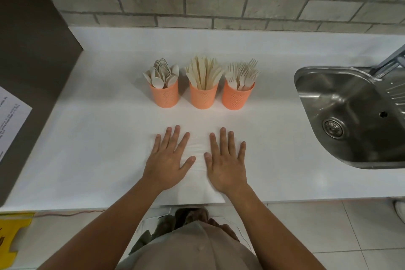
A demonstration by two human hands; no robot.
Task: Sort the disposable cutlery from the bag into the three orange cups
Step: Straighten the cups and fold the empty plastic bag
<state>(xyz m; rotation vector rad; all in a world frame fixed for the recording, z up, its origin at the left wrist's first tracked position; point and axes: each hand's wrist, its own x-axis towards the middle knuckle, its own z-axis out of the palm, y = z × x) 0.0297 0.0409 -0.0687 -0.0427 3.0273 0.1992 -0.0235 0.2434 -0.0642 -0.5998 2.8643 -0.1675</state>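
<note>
Three orange cups stand in a row on the white counter (87,138). The left cup (164,97) holds pale spoons (162,73). Knives (204,72) fill the middle cup (203,98), and forks (242,74) fill the right cup (235,99). Nearer me a flat white bag (198,155) lies at the counter's front edge. My left hand (167,156) and my right hand (225,158) rest flat on it, fingers straight and spread, holding nothing.
A steel sink (350,116) with a drain is sunk into the counter at the right, a tap (392,59) above it. A grey cabinet side (26,61) bearing a paper sheet stands at the left. Brick wall behind the counter.
</note>
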